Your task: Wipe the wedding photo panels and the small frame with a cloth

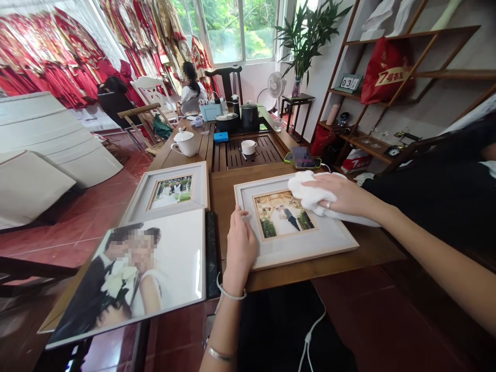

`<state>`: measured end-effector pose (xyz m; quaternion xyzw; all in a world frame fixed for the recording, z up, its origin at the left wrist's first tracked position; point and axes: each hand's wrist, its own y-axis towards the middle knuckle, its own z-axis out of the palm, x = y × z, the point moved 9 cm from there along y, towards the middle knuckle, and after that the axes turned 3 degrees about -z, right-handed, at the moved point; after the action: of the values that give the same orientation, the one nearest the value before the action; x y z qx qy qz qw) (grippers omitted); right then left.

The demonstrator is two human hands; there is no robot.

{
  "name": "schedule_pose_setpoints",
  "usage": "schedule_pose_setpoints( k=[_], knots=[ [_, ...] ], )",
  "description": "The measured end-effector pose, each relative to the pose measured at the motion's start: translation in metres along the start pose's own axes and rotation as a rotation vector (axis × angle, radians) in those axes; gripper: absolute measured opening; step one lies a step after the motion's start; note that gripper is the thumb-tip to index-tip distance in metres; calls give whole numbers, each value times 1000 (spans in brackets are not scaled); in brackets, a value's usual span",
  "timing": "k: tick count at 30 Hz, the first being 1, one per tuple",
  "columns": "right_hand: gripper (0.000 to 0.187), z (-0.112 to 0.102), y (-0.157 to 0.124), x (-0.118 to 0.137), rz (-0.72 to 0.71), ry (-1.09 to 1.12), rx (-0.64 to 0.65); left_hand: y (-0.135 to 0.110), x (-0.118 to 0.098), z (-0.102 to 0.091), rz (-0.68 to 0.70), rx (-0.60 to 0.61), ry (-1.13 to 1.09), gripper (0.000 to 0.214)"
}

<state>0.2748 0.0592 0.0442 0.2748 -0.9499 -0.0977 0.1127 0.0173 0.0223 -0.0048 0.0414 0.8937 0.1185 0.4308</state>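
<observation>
A framed wedding photo (284, 214) with a pale wooden frame and wide white mat lies flat on the wooden table in front of me. My left hand (241, 235) rests on its left edge, fingers curled at the rim and gripping it. With my right hand (341, 194) I press a bunched white cloth (313, 191) onto the upper right part of the frame. The cloth's loose end hangs past the frame's right side. Left of it lie a smaller-looking framed photo (172, 191) and a large glossy portrait print (174, 253), which overlaps that frame's lower edge.
A white lidded teapot (185, 143), a slatted tea tray (267, 155) with a white cup (248, 147), and a phone (306, 157) on a cable stand beyond the frames. Another person (191, 93) sits at the far end. Shelves (380, 93) line the right wall.
</observation>
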Motion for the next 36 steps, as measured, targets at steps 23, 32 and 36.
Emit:
schedule_pose_setpoints(
  k=[23, 32, 36],
  knots=[
    [63, 42, 45, 149, -426, 273, 250, 4, -1, -13, -91, -62, 44, 22],
    [61, 12, -2, 155, -535, 407, 387, 7, -14, -11, -108, 4, 122, 25],
    [57, 22, 12, 144, -371, 302, 259, 14, -16, -14, -142, 76, 154, 30]
  ],
)
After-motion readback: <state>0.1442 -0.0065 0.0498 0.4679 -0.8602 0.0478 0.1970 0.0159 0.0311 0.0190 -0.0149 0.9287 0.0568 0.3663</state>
